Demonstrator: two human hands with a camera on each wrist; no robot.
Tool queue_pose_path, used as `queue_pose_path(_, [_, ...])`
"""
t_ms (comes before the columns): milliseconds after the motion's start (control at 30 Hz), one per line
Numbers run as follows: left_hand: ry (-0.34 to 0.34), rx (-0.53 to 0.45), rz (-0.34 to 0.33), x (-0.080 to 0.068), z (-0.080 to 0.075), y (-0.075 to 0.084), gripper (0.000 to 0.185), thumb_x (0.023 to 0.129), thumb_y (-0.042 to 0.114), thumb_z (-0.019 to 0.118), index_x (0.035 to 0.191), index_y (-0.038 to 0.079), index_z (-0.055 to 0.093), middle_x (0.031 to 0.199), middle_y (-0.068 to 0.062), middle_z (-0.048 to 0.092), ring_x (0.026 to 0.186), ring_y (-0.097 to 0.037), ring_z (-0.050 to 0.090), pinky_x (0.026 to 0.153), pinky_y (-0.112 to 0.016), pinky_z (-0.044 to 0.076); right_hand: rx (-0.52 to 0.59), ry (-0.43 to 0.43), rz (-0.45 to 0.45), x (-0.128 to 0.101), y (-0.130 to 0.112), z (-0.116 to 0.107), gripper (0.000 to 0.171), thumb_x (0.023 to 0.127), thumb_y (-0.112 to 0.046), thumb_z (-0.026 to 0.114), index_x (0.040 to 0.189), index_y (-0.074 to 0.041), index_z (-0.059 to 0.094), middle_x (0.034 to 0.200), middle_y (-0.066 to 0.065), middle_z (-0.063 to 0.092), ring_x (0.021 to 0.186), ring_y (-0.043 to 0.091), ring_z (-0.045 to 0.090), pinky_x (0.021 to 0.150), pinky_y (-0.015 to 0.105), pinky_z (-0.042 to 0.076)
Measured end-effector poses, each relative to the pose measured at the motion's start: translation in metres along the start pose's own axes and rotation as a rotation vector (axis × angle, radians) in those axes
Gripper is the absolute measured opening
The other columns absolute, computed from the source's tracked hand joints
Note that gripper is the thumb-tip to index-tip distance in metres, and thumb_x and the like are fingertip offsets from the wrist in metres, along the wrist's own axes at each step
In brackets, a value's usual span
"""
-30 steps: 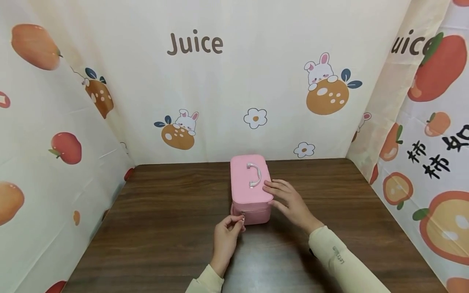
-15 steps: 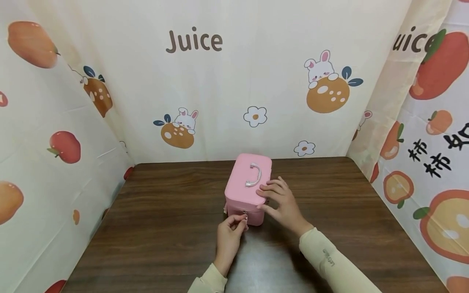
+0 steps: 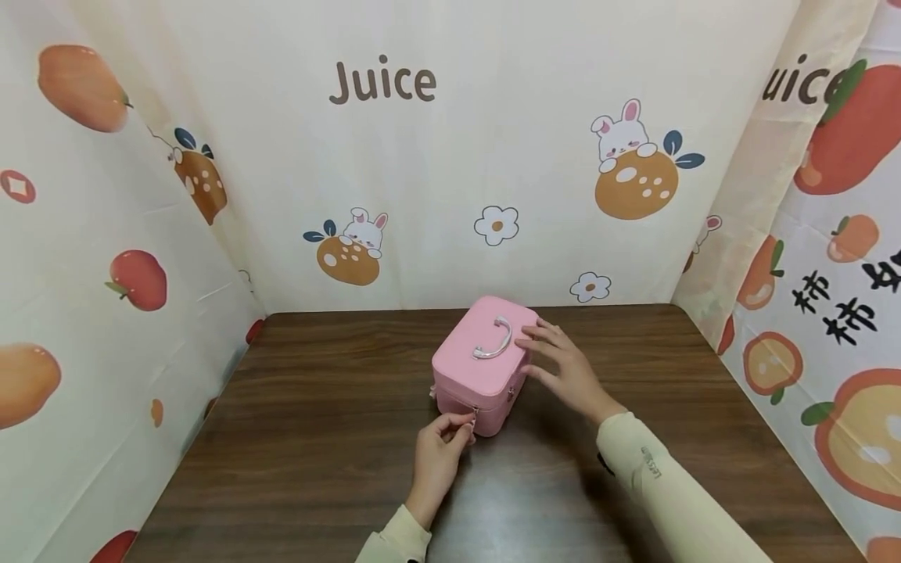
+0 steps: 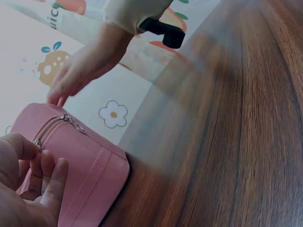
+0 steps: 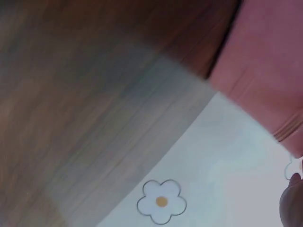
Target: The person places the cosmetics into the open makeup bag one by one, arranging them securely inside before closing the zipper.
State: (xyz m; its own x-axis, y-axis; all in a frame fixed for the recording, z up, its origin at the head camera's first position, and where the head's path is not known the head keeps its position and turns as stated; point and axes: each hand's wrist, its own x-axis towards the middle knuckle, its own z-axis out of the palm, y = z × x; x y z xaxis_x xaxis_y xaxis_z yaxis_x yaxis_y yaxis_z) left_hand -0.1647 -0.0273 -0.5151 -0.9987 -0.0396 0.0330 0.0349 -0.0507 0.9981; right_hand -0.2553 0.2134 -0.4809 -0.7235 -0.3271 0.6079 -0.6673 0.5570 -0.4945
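A pink zippered cosmetic case with a silver carry handle on its lid stands on the table, set at an angle. At its near corner my left hand pinches a zipper pull between thumb and forefinger. Another zipper pull hangs farther along the seam in the left wrist view. My right hand touches the lid's right edge with fingers spread and fairly straight. The right wrist view catches the case's side and only a fingertip at the lower right. The lid is down.
The dark wood-grain table runs back to a cream curtain printed with rabbits, oranges and flowers. Fruit-printed curtains close in the right and left sides.
The case has turned clockwise, its far end swinging right. The left hand keeps its pinch on the zipper pull, now closer to the near right corner. The right hand stays at the lid edge.
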Motion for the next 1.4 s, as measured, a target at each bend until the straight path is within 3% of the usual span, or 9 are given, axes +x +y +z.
queue_pose_path(233, [0.023,0.006,0.014,0.001,-0.001,-0.001,0.011,0.089,-0.004,0.065,0.097,-0.005,0.073,0.093,-0.021,0.072,0.068,-0.007,0.062,0.067,-0.020,0.056,0.021,0.093,-0.073,0.006,0.009,0.008,0.040,0.070,-0.006,0.085,0.109,-0.005,0.074,0.120,0.013,0.065,0.131,0.036,0.049,0.122,0.037,0.018])
queue_pose_path(400, [0.093,-0.006,0.027,0.004,-0.004,-0.001,0.011,0.088,-0.005,0.065,0.096,-0.005,0.073,0.097,-0.018,0.073,0.068,-0.007,0.062,0.066,-0.019,0.056,-0.047,0.138,-0.081,0.007,0.001,0.012,0.037,0.067,-0.015,0.089,0.101,-0.007,0.076,0.112,0.011,0.065,0.118,0.033,0.055,0.119,0.039,0.027])
queue_pose_path(567, [0.152,-0.020,0.057,0.011,-0.009,-0.003,0.012,0.088,-0.005,0.065,0.097,-0.007,0.073,0.100,-0.020,0.072,0.067,-0.008,0.063,0.065,-0.018,0.055,-0.149,0.184,-0.070,0.006,-0.011,0.018,0.036,0.068,-0.031,0.088,0.095,-0.010,0.075,0.101,0.006,0.062,0.099,0.024,0.053,0.092,0.031,0.045])
queue_pose_path(633, [0.176,-0.014,0.070,0.013,-0.011,-0.003,0.011,0.088,-0.005,0.065,0.097,-0.006,0.073,0.098,-0.020,0.073,0.067,-0.009,0.063,0.064,-0.018,0.055,-0.181,0.195,-0.073,0.005,-0.016,0.021,0.037,0.069,-0.036,0.087,0.092,-0.010,0.074,0.092,0.003,0.057,0.090,0.020,0.049,0.079,0.028,0.042])
queue_pose_path(733, [0.195,-0.005,0.067,0.014,-0.013,-0.003,0.011,0.089,-0.004,0.066,0.096,-0.005,0.074,0.096,-0.018,0.073,0.067,-0.008,0.063,0.064,-0.018,0.054,-0.218,0.227,-0.083,0.003,-0.022,0.025,0.038,0.069,-0.044,0.085,0.086,-0.012,0.072,0.081,-0.001,0.049,0.080,0.016,0.043,0.070,0.026,0.035])
queue_pose_path(1000, [0.181,-0.019,0.074,0.012,-0.009,-0.004,0.012,0.089,-0.005,0.065,0.098,-0.007,0.073,0.097,-0.022,0.072,0.067,-0.007,0.063,0.062,-0.017,0.052,-0.266,0.330,-0.112,0.000,-0.032,0.036,0.050,0.075,-0.060,0.074,0.075,-0.011,0.066,0.073,-0.001,0.042,0.071,0.017,0.038,0.064,0.027,0.031])
queue_pose_path(1300, [0.148,-0.021,0.031,0.011,0.006,-0.002,0.012,0.088,-0.006,0.065,0.097,-0.005,0.073,0.096,-0.021,0.072,0.066,-0.005,0.061,0.063,-0.016,0.051,-0.293,0.422,-0.124,-0.002,-0.042,0.046,0.043,0.067,-0.049,0.085,0.073,-0.010,0.067,0.071,0.001,0.046,0.067,0.020,0.038,0.062,0.029,0.030])
queue_pose_path(1400, [0.156,-0.020,0.028,0.010,0.010,0.007,0.012,0.088,-0.008,0.063,0.095,-0.007,0.072,0.095,-0.026,0.071,0.066,-0.007,0.061,0.063,-0.016,0.051,-0.319,0.449,-0.117,-0.003,-0.045,0.049,0.041,0.064,-0.045,0.088,0.072,-0.010,0.068,0.070,0.001,0.045,0.066,0.020,0.038,0.061,0.029,0.030])
